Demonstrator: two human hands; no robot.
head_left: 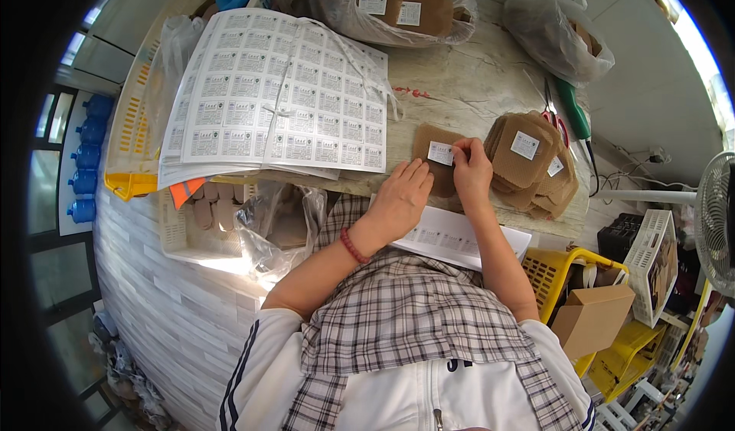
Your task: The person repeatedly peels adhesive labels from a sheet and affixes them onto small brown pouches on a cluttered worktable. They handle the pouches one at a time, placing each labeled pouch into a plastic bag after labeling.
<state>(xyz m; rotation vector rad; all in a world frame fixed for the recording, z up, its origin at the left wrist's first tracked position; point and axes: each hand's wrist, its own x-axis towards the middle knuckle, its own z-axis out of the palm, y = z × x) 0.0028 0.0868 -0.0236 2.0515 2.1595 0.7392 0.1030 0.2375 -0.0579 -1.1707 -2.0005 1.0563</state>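
Note:
On the tabletop in front of me lies a brown flat pad [430,135] with rounded corners. A white printed label [440,153] sits on its upper face. My right hand [472,172] is closed in a pinch at the label's right edge; the fingertips partly hide that edge. My left hand [404,195] rests at the pad's left lower side, its fingers stretched out and lying flat. Just right of my right hand stands a stack of similar brown pads [528,167], the top ones bearing white labels. Below both hands a sheet of labels [440,236] lies at the table's near edge.
A tied stack of printed label sheets [283,98] covers the table's left. Plastic bags [467,29] of brown pads stand at the back. Red-handled scissors [553,117] and a green-handled tool [573,109] lie right. Yellow crates [543,274] and a fan [716,224] stand beyond.

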